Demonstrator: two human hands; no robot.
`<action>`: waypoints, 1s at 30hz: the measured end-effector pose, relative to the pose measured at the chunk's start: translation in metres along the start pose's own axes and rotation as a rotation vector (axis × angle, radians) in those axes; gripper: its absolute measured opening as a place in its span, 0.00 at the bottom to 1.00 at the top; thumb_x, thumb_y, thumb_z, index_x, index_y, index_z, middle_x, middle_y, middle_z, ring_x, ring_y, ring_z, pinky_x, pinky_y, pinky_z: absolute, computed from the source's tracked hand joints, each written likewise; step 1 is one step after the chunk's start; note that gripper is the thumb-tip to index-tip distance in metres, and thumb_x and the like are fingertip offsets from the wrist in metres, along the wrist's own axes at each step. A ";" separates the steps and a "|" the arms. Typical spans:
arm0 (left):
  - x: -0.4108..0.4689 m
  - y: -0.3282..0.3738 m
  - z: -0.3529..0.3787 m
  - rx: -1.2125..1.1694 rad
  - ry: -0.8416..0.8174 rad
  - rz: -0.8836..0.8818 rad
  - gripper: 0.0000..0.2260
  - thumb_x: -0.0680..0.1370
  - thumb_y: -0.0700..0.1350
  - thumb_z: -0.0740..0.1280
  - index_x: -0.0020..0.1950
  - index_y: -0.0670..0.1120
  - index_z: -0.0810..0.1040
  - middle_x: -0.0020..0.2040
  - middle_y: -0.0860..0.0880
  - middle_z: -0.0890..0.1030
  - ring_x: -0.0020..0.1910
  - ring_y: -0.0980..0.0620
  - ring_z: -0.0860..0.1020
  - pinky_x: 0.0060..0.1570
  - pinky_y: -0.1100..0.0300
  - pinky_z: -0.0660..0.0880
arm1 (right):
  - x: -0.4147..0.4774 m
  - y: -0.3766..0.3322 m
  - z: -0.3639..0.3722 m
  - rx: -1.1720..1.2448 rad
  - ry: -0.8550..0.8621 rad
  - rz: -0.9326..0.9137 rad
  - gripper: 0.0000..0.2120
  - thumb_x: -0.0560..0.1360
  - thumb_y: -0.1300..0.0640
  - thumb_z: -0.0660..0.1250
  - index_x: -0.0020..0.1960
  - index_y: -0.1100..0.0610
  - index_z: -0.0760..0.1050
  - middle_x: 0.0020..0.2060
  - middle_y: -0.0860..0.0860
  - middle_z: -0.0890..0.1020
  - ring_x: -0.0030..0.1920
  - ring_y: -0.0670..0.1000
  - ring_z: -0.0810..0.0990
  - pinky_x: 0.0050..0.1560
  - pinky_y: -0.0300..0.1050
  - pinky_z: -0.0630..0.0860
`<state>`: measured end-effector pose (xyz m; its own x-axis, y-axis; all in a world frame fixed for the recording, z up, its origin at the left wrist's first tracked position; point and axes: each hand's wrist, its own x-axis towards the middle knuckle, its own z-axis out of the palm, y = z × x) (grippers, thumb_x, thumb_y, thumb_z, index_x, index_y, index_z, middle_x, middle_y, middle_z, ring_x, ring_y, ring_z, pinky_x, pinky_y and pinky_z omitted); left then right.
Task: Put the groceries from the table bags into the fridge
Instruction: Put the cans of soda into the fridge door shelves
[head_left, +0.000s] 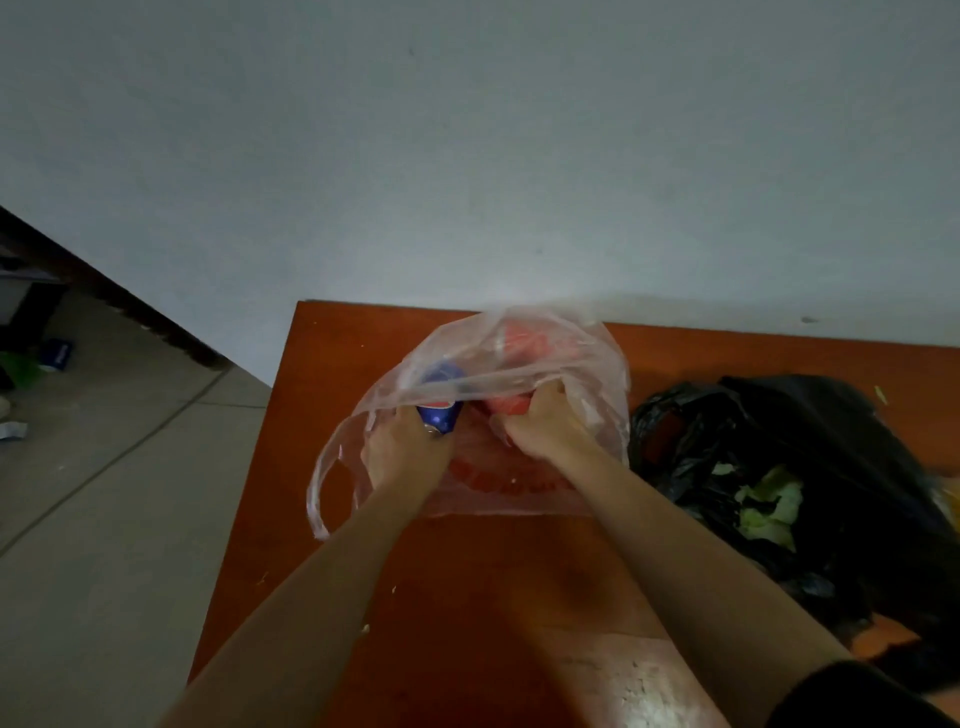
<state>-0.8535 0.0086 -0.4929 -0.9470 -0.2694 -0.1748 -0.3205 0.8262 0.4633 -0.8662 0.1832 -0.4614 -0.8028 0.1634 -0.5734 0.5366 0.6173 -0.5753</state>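
Note:
A clear plastic bag (587, 364) lies open on the orange-brown table (353, 364). Both my hands reach into its mouth. My left hand (400, 452) grips a blue can (441, 413) at the bag's left side. My right hand (540, 421) is curled round a red item (511, 405) inside the bag; what that item is I cannot tell. More red packaging (530, 338) shows through the plastic further back. A black bag (831, 441) to the right holds pale green leafy vegetables (769, 506).
The table stands against a pale wall (467, 156). Its left edge drops to a tiled floor (104, 493) with small litter at the far left. The fridge is not in view.

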 end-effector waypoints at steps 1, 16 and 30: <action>-0.005 0.000 -0.006 -0.024 0.015 0.035 0.23 0.69 0.55 0.74 0.60 0.50 0.73 0.45 0.53 0.79 0.41 0.51 0.78 0.40 0.55 0.78 | -0.006 -0.005 -0.003 -0.061 0.018 0.021 0.23 0.69 0.45 0.73 0.55 0.57 0.71 0.42 0.52 0.81 0.36 0.51 0.81 0.27 0.40 0.73; -0.067 0.023 -0.065 -0.311 0.113 0.494 0.27 0.72 0.71 0.62 0.64 0.57 0.76 0.51 0.55 0.82 0.49 0.55 0.78 0.41 0.71 0.68 | -0.109 0.029 -0.029 -0.132 0.392 -0.155 0.28 0.69 0.44 0.77 0.63 0.54 0.74 0.54 0.52 0.82 0.52 0.56 0.82 0.43 0.46 0.76; -0.303 0.241 -0.089 -0.724 -0.032 0.973 0.34 0.72 0.69 0.62 0.72 0.52 0.72 0.54 0.54 0.75 0.56 0.50 0.76 0.54 0.56 0.74 | -0.394 0.212 -0.181 0.393 1.217 -0.286 0.30 0.67 0.43 0.79 0.66 0.45 0.74 0.50 0.35 0.78 0.52 0.30 0.76 0.51 0.26 0.75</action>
<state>-0.6456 0.2450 -0.2513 -0.8005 0.3309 0.4998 0.5781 0.2058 0.7896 -0.4837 0.3889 -0.2520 -0.5082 0.7786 0.3681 0.1827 0.5152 -0.8374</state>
